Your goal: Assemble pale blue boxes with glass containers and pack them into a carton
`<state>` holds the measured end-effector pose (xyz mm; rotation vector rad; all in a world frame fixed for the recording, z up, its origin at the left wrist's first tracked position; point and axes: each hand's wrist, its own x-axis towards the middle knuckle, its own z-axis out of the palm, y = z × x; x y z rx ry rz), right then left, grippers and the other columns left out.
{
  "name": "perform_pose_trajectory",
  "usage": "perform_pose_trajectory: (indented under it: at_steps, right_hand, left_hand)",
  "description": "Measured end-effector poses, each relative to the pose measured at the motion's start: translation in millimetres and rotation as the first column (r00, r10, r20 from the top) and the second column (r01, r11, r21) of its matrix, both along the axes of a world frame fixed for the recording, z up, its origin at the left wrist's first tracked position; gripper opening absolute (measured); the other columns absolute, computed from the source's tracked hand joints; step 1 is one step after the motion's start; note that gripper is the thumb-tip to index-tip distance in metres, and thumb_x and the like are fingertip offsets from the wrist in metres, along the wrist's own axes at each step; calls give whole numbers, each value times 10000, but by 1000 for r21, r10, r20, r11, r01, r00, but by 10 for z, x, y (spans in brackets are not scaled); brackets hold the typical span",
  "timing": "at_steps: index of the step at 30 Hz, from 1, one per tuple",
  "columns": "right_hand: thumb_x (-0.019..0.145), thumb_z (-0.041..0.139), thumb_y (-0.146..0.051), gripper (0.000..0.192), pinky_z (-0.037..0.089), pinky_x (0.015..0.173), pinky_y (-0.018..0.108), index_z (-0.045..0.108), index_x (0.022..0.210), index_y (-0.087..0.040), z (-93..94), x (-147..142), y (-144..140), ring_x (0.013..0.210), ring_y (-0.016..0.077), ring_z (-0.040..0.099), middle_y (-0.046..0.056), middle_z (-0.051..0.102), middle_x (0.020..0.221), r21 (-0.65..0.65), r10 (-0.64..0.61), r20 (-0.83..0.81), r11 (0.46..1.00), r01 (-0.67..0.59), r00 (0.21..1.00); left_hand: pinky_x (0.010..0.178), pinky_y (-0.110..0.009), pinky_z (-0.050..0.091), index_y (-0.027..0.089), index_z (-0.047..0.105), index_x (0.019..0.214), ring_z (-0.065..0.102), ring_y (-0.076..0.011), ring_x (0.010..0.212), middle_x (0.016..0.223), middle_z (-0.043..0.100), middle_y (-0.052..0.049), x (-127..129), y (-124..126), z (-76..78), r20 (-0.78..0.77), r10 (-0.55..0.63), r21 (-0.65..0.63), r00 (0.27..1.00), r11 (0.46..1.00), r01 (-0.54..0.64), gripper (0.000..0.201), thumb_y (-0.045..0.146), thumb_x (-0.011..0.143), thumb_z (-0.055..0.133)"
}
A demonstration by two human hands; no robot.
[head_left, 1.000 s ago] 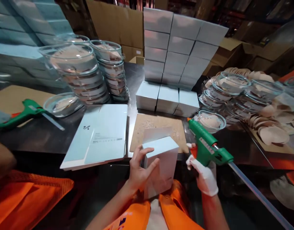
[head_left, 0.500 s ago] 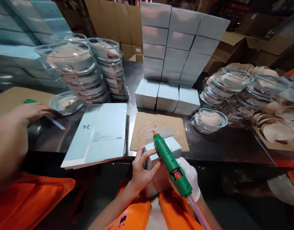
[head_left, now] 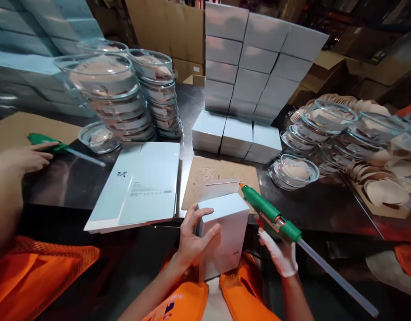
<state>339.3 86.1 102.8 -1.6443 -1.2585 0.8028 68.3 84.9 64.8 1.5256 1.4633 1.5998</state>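
Small box (head_left: 222, 232) gripped by left hand (head_left: 192, 238); glue gun (head_left: 270, 214) held just right; cardboard mat (head_left: 222, 178) directly behind; flat carton (head_left: 141, 185) left; stacked boxes (head_left: 252, 67) farther behind.

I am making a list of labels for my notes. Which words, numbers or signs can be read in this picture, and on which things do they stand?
No text can be read.
Flat box sheet: a dark curly mark and small print lines, too small to read.
Glass bowl: faint lettering, blurred.
Orange vest: a small dark patch, unreadable.
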Motion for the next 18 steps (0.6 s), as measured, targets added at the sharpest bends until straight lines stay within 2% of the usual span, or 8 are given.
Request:
perform_pose_trajectory:
  at_steps: [3, 6, 8, 12, 13, 15, 17, 18]
  right_hand:
    - [730, 835, -601, 508, 457, 456, 312, 802, 959, -149, -28, 79, 292, 449, 171, 540, 12, 644, 532, -122, -12, -127, 993, -3, 992]
    - [679, 789, -688, 637, 422, 447, 292, 793, 997, -137, -88, 97, 621, 433, 162, 523, -5, 608, 498, -329, -54, -207, 944, -17, 977]
    - [710, 723, -719, 604, 470, 487, 305, 779, 896, -146, -107, 132, 775, 482, 189, 597, 38, 662, 551, -440, -58, -200, 897, -37, 978]
    - [814, 703, -636, 506, 503, 562, 324, 611, 543, -218, 3, 302, 863, 583, 245, 682, 82, 658, 529, -507, -29, -29, 862, 10, 999]
    - [813, 734, -596, 508, 502, 588, 317, 572, 500, -230, 59, 328, 851, 625, 249, 695, 74, 650, 523, -500, -31, 32, 865, 43, 999]
    - [787, 792, -536, 433, 532, 688, 317, 618, 527, -236, 185, 292, 804, 774, 262, 727, 72, 719, 630, -376, -42, 130, 922, 89, 991]
    - [773, 812, -544, 302, 567, 826, 346, 773, 756, -245, 307, 119, 755, 946, 276, 735, 75, 814, 904, -173, -5, 91, 985, 21, 996]
    - [767, 823, -557, 344, 576, 880, 366, 813, 907, -242, 356, -4, 739, 999, 282, 732, 78, 823, 1032, -102, 64, 15, 993, -62, 998]
  left_hand:
    - [990, -399, 575, 238, 792, 1068, 694, -294, 1185, 1113, 767, -91, -63, -13, -61, 32, 16, -7, 999, 1000, -16, 298, 446, 854, 810]
    - [977, -387, 581, 229, 790, 1073, 697, -296, 1188, 1114, 767, -103, -95, -30, -83, 48, 4, -6, 999, 1000, -4, 307, 450, 861, 803]
    - [1006, -395, 571, 231, 791, 1069, 690, -303, 1207, 1099, 774, -101, -106, -41, -79, 62, -6, 0, 998, 1000, 6, 306, 449, 855, 809]
    - [1053, -407, 544, 242, 794, 1040, 680, -305, 1221, 1060, 782, -84, -119, -46, -60, 114, -2, -1, 993, 1000, 2, 320, 473, 822, 833]
    - [1045, -401, 545, 242, 793, 1033, 682, -301, 1215, 1052, 780, -82, -117, -41, -57, 130, -11, -2, 991, 1000, 11, 324, 479, 817, 837]
    - [1021, -381, 548, 245, 791, 1036, 679, -292, 1216, 1066, 774, -85, -101, -26, -54, 159, -48, -4, 986, 999, 49, 326, 481, 818, 840]
    - [1015, -374, 544, 250, 788, 1040, 673, -288, 1225, 1087, 767, -89, -69, -7, -57, 179, -99, 1, 979, 995, 100, 326, 486, 821, 841]
    - [1027, -382, 539, 251, 785, 1038, 669, -291, 1235, 1085, 764, -90, -47, 1, -61, 185, -127, 2, 974, 992, 129, 328, 492, 823, 841]
